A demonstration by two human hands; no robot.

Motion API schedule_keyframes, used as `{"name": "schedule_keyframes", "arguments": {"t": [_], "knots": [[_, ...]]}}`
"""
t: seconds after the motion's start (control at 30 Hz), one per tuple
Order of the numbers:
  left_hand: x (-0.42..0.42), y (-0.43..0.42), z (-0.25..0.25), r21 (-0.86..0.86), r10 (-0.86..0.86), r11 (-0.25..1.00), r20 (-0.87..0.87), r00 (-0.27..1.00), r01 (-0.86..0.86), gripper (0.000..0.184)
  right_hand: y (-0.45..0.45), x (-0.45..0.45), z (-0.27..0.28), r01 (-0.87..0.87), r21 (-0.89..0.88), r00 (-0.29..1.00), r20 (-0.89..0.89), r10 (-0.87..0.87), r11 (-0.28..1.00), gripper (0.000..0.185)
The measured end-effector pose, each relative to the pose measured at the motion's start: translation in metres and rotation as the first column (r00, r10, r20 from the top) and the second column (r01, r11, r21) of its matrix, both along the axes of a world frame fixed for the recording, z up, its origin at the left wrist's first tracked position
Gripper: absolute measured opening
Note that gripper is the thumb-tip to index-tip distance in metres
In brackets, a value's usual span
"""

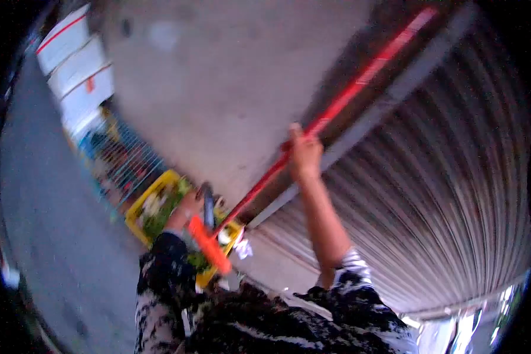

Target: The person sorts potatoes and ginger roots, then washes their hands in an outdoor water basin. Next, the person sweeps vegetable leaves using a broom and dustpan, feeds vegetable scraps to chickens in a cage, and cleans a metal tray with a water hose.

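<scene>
A long red pole (348,97) slants across the view from the upper right down to the yellow crate. My right hand (305,156) is closed around its middle, arm stretched forward, with the thumb side raised. Lower left, my left hand (186,211) is blurred over the crate, beside a dark handle-like piece (208,205) and an orange bar (209,245). The pole's lower end meets the orange bar. Whether my left fingers grip the dark piece is unclear. Under them, the yellow crate (137,215) contains leafy green vegetables (157,219).
A ribbed metal shutter (430,194) fills the right side, with a grey sill (360,138) along it. A blue wire basket (121,156) and several white boxes (79,76) line the left, beside grey pavement (53,206). Concrete floor (218,76) lies ahead.
</scene>
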State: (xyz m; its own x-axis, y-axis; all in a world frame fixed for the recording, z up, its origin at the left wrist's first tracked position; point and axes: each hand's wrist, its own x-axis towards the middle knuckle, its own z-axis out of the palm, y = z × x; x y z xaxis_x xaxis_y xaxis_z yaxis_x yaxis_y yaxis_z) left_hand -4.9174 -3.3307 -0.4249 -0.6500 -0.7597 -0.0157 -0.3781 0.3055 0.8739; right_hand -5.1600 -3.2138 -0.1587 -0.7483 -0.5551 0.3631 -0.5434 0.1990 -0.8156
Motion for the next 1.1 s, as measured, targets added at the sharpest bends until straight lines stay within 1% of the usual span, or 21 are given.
{"name": "schedule_keyframes", "arguments": {"t": [0.03,0.1,0.23,0.3,0.33,0.4,0.43,0.5,0.53,0.57,0.63,0.67,0.7,0.77,0.83,0.9,0.93,0.97,1.0,1.07,1.1], "knots": [[0.010,0.017,0.036,0.091,0.022,0.995,0.247,0.969,-0.046,0.040,-0.004,0.026,0.010,-0.090,-0.287,0.926,0.329,0.186,0.954,0.030],[-0.006,-0.007,-0.008,0.011,0.099,0.995,0.201,0.975,-0.103,0.039,-0.017,0.009,0.003,-0.050,-0.335,0.904,0.385,0.185,0.941,0.029],[-0.011,0.033,0.046,0.111,0.104,0.989,-0.038,0.994,-0.099,0.037,-0.018,-0.017,-0.010,-0.085,-0.170,0.954,0.271,0.130,0.982,0.032],[-0.006,0.041,0.018,0.031,0.078,0.997,-0.066,0.995,-0.076,0.054,-0.011,-0.024,-0.009,-0.076,0.027,0.990,0.117,0.072,0.997,0.034],[-0.002,0.047,0.005,-0.010,0.065,0.998,-0.079,0.995,-0.066,0.064,-0.015,-0.030,-0.024,-0.087,-0.040,0.981,0.173,0.093,0.995,0.033],[0.002,0.078,0.012,-0.040,0.389,0.920,-0.046,0.920,-0.391,0.072,0.000,-0.019,-0.035,-0.228,-0.127,0.963,0.117,0.243,0.965,0.028],[0.009,0.084,-0.004,-0.145,0.493,0.861,0.002,0.870,-0.487,0.070,0.006,-0.027,-0.059,-0.235,-0.075,0.964,0.108,0.242,0.969,0.026],[0.055,0.118,0.003,-0.051,0.543,0.840,0.078,0.836,-0.540,0.059,0.043,-0.011,-0.106,-0.303,-0.169,0.937,0.128,0.326,0.938,0.025],[0.096,0.143,-0.020,0.035,0.430,0.900,0.082,0.899,-0.434,0.051,0.074,-0.012,-0.157,-0.324,0.034,0.931,0.189,0.313,0.945,0.018],[0.126,0.164,-0.044,0.115,0.295,0.947,0.059,0.954,-0.300,0.044,0.104,-0.046,-0.237,-0.377,0.349,0.896,-0.098,0.434,0.858,0.018],[0.214,0.225,-0.067,0.437,0.321,0.789,0.305,0.897,-0.431,0.034,0.190,-0.037,-0.328,-0.519,0.632,0.848,0.464,0.256,0.575,0.016],[0.254,0.273,-0.079,0.417,0.595,0.677,0.176,0.784,-0.607,0.027,0.231,-0.030,-0.368,-0.590,0.727,0.794,0.602,0.086,0.351,0.016],[0.312,0.317,-0.093,-0.124,0.380,0.920,0.518,0.766,-0.372,0.022,0.229,-0.007,-0.366,-0.599,0.726,0.789,0.607,0.093,0.338,0.016],[0.385,0.408,-0.096,-0.057,0.370,0.846,0.778,0.507,-0.529,0.024,0.207,0.029,-0.370,-0.628,0.767,0.736,0.532,0.418,0.131,0.019],[0.444,0.485,-0.094,0.062,0.219,0.725,0.924,0.315,-0.686,0.027,0.181,0.075,-0.355,-0.575,0.817,0.569,0.436,0.697,-0.041,0.023],[0.473,0.529,-0.097,0.252,0.169,0.480,0.913,0.371,-0.840,0.025,0.145,0.134,-0.328,-0.454,0.874,0.306,0.338,0.890,-0.176,0.028],[0.485,0.549,-0.101,0.330,0.186,0.344,0.894,0.408,-0.879,0.024,0.108,0.188,-0.263,-0.869,0.467,0.487,0.750,0.448,0.164,0.028],[0.490,0.557,-0.102,0.391,0.216,0.230,0.872,0.439,-0.891,0.023,0.064,0.250,-0.186,-0.921,0.316,0.389,0.778,0.493,0.227,0.025],[0.496,0.560,-0.108,0.452,0.247,0.145,0.845,0.475,-0.880,0.022,0.034,0.297,-0.148,-0.960,-0.033,0.127,0.833,0.539,0.278,0.024],[0.516,0.556,-0.123,0.530,0.301,0.071,0.796,0.525,-0.845,0.021,-0.004,0.375,-0.041,-0.966,-0.251,-0.149,0.726,0.672,0.057,0.020],[0.530,0.548,-0.136,0.555,0.308,0.149,0.761,0.571,-0.819,0.021,-0.020,0.407,0.003,-0.914,-0.343,-0.377,0.514,0.770,-0.218,0.017]]}}
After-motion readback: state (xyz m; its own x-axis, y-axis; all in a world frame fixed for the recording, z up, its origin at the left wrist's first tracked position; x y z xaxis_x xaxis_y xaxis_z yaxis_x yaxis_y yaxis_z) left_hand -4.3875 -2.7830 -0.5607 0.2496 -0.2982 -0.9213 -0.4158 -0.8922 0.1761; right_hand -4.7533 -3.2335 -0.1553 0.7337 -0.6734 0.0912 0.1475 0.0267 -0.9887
